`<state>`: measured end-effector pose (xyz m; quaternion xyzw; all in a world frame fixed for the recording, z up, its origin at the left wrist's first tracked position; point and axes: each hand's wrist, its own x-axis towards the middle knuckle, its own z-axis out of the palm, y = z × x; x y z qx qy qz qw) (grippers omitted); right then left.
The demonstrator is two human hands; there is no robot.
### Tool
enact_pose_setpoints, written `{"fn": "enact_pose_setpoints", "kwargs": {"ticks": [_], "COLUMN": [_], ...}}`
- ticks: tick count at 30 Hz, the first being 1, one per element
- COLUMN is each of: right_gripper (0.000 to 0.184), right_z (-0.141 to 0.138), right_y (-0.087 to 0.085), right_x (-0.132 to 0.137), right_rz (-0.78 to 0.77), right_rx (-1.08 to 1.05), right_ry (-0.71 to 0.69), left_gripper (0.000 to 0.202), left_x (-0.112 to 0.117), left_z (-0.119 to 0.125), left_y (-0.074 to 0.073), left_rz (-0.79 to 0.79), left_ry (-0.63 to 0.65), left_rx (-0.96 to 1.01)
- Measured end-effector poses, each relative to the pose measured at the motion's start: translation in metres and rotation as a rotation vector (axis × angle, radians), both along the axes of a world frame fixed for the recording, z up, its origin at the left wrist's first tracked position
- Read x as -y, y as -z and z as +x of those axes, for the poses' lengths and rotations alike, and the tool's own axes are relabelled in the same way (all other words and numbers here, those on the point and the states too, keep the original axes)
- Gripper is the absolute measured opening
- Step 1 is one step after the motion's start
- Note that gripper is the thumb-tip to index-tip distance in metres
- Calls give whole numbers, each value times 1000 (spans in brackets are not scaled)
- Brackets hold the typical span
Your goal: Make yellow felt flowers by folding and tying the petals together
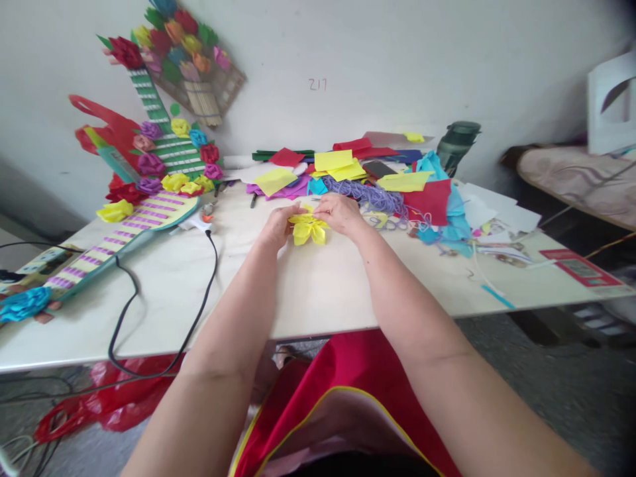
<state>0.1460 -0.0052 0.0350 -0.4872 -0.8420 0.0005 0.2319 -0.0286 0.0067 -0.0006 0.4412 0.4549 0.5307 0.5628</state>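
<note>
Near the middle of the white table, a yellow paper flower point(310, 232) with several pointed petals is held between my two hands. My left hand point(279, 225) grips its left side, the fingers closed on the petals. At the flower's upper right, my right hand point(338, 213) pinches the edge of it with thumb and fingertips. A thin dark tip shows beside the right fingers, too small to name. Just behind the hands lie yellow paper sheets point(334, 160) and a heap of purple yarn point(365, 192).
Paper-flower decorations point(169, 149) stand at the left by the wall. A power strip point(195, 223) with a black cord point(214, 278) lies left of my arms. Red paper point(428, 202), blue crepe paper point(454, 222) and a dark green bottle point(458, 147) are at the right.
</note>
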Motion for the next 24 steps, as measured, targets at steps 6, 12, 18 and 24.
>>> {"fn": "enact_pose_setpoints", "kwargs": {"ticks": [6,12,18,24], "right_gripper": [23,23,21,21], "right_z": [-1,-2,-3,-7], "right_y": [-2,-1,1,0], "right_x": [2,2,2,6], "right_rz": [-21,-35,-23,1], "right_rx": [25,28,2,1], "right_ry": [-28,-78,-102,-91], "left_gripper": [15,10,11,13], "left_x": [-4,0,2,0], "left_z": [-1,-1,-2,-2], "left_y": [0,-4,-7,-4], "left_rz": [-102,-230,-229,-211], "left_ry": [-5,22,-25,-73], "left_rx": [85,9,-16,-16]}}
